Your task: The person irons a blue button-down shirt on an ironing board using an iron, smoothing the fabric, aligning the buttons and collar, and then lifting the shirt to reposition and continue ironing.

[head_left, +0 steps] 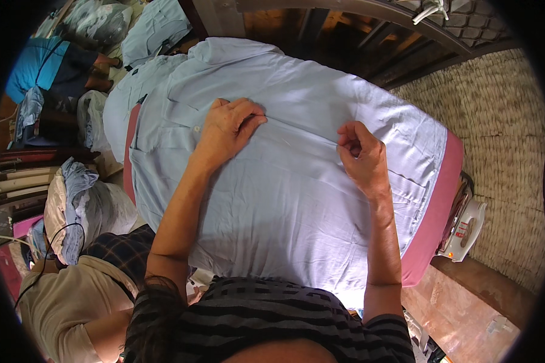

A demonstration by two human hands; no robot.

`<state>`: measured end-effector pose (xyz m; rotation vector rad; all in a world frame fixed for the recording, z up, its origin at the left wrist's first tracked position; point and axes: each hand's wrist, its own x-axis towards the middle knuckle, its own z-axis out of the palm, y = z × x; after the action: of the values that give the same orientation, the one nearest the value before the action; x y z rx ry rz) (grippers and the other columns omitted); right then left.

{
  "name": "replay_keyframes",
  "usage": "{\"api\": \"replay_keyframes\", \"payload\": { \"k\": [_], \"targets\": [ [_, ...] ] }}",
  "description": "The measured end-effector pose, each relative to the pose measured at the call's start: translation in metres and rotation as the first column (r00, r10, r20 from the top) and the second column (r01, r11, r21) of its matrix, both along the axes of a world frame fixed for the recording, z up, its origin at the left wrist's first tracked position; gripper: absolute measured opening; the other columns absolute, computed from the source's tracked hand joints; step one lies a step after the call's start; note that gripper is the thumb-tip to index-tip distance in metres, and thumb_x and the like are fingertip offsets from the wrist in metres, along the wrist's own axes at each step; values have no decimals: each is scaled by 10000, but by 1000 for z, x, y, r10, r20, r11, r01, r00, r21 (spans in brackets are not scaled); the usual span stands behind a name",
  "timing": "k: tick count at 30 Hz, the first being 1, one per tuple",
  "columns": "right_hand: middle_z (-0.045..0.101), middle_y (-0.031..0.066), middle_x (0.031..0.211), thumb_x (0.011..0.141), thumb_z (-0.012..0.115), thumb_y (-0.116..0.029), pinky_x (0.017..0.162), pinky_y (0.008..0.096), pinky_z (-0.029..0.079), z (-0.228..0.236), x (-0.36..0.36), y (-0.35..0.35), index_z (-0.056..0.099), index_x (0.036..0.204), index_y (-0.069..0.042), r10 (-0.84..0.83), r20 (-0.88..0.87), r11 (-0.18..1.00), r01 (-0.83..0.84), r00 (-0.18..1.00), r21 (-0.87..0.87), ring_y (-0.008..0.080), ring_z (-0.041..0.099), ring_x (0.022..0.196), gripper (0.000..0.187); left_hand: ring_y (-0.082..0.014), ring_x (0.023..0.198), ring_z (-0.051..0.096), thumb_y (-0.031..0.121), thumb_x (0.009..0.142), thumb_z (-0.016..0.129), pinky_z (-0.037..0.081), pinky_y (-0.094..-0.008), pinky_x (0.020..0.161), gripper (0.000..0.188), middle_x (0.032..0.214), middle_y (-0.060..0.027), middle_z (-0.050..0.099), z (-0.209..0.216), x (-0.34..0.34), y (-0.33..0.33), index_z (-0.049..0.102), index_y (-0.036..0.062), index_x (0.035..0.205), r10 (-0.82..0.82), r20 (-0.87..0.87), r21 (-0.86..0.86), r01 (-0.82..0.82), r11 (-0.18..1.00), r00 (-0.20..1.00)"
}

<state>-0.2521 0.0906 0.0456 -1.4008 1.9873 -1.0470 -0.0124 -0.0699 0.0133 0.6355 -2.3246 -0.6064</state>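
A light blue shirt (pixel 272 199) with a button and a pocket lies spread over a board with a dull red cover (pixel 451 157). My left hand (pixel 230 127) pinches the cloth near the middle of the shirt, fingertips pressed together. To its right, my right hand (pixel 364 158) has its fingers curled with thumb and forefinger closed at the same line of cloth. A narrow raised fold runs straight between the two hands. Small wrinkles show across the rest of the fabric.
An iron (pixel 465 231) stands beyond the board's right end. Another person in a beige top (pixel 72 302) sits close at lower left; one in a blue top (pixel 39 66) is farther back. Bagged clothes (pixel 103 209) lie at left. A dark metal gate (pixel 345 36) borders the far side.
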Motion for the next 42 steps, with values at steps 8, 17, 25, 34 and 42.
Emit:
{"api": "replay_keyframes", "payload": {
  "k": [8, 17, 25, 34, 42],
  "targets": [
    [667, 83, 961, 799, 633, 114, 690, 291, 564, -4, -1, 9, 582, 1082, -40, 13, -40, 997, -16, 999, -79, 159, 660, 767, 327, -229, 747, 602, 119, 874, 721, 395, -339, 777, 81, 859, -34, 663, 0, 0, 2, 655, 99, 917, 7, 33, 30, -8, 1000, 999],
    [650, 107, 942, 812, 649, 110, 685, 337, 568, -9, -5, 20, 581, 982, -34, 10, -109, 993, -23, 994, -112, 221, 666, 761, 233, -196, 661, 519, 37, 828, 700, 351, -334, 710, 168, 718, 4, 515, -1, 1, 1, 701, 188, 902, -31, 76, -100, 38, 994, 997],
    [635, 115, 917, 837, 622, 101, 675, 357, 540, -10, -6, 19, 643, 941, -26, 42, -95, 989, -55, 995, -137, 260, 648, 749, 166, -198, 657, 517, 38, 813, 699, 354, -336, 701, 220, 720, 5, 506, -1, 1, 4, 718, 218, 938, -8, 104, -139, 22, 990, 995],
    [605, 109, 872, 824, 655, 58, 730, 387, 522, -15, -8, 25, 695, 958, -29, 61, -248, 966, -119, 967, -228, 284, 607, 793, 165, -200, 674, 524, 32, 817, 696, 357, -337, 712, 229, 747, 8, 523, 0, 1, 3, 723, 223, 940, -26, 122, -136, 43, 990, 992],
    [616, 85, 785, 810, 702, 35, 660, 346, 508, -8, -19, 17, 621, 845, -16, 135, -388, 970, -201, 912, -136, 233, 616, 728, 102, -195, 670, 517, 20, 794, 697, 344, -332, 707, 232, 747, 6, 520, -3, 0, 2, 720, 209, 927, -27, 85, -133, 38, 990, 996]
  ]
}}
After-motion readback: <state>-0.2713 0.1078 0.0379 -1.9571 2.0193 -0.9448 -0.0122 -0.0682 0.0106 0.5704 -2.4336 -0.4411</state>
